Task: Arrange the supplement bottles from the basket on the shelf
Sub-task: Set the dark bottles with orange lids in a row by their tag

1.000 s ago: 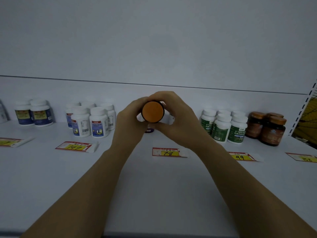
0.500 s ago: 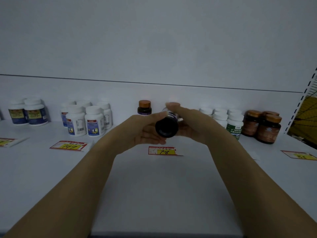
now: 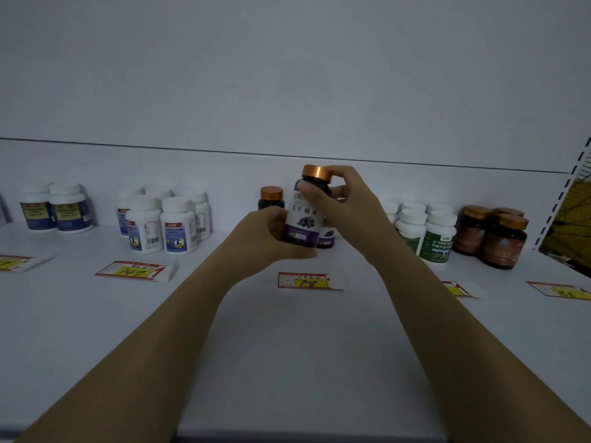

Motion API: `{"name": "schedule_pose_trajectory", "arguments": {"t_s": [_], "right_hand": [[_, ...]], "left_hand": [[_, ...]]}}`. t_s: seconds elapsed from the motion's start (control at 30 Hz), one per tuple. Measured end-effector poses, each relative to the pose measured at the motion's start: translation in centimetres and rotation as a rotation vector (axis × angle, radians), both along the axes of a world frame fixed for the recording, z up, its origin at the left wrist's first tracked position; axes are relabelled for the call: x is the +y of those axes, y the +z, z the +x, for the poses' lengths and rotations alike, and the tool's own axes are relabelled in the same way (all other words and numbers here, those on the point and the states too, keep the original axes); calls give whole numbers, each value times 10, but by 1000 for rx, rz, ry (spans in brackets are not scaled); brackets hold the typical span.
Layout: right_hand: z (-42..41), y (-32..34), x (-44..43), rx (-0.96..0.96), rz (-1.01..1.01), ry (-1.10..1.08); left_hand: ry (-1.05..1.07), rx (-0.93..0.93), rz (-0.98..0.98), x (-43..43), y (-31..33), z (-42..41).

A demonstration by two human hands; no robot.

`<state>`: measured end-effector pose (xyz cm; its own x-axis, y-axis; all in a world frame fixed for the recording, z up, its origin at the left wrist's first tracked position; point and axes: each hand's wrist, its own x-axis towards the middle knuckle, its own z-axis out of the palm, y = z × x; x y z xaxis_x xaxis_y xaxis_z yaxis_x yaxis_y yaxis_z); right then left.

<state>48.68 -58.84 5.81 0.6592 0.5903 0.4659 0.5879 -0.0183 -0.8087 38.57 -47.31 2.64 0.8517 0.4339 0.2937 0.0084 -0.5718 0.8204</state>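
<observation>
We hold dark bottle [image 3: 303, 219] upright above shelf [image 3: 287, 346], over price tag 78 [image 3: 305, 280]. Left hand [image 3: 271, 238] cups base, right hand [image 3: 348, 199] pinches copper cap [image 3: 316, 173]; label faces us, likely for front-facing placement. Matching bottles [image 3: 271, 198] behind, partly hidden. Basket out of view; label text blurred.

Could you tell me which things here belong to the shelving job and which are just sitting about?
In the job:
- purple-label bottle, held by left hand and right hand
- matching bottle behind
- shelf

Just there:
- white bottles
- brown jars
- price tag 78
</observation>
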Motion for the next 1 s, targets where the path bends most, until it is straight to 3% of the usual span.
{"name": "schedule_pose_trajectory", "arguments": {"t_s": [0.23,0.53,0.67,0.77,1.0], "right_hand": [[5,14,-10,-137,-82,-57],[5,38,2,-340,-468,-112],[11,57,19,-273,-426,-64],[19,62,37,-371,-429,-122],[37,33,63,-533,-597,-197]], "left_hand": [[94,18,178,1,-9,4],[146,11,264,5,-14,3],[236,12,235,13,-16,3],[366,185,371,20,-22,5],[337,612,524,33,-46,8]]}}
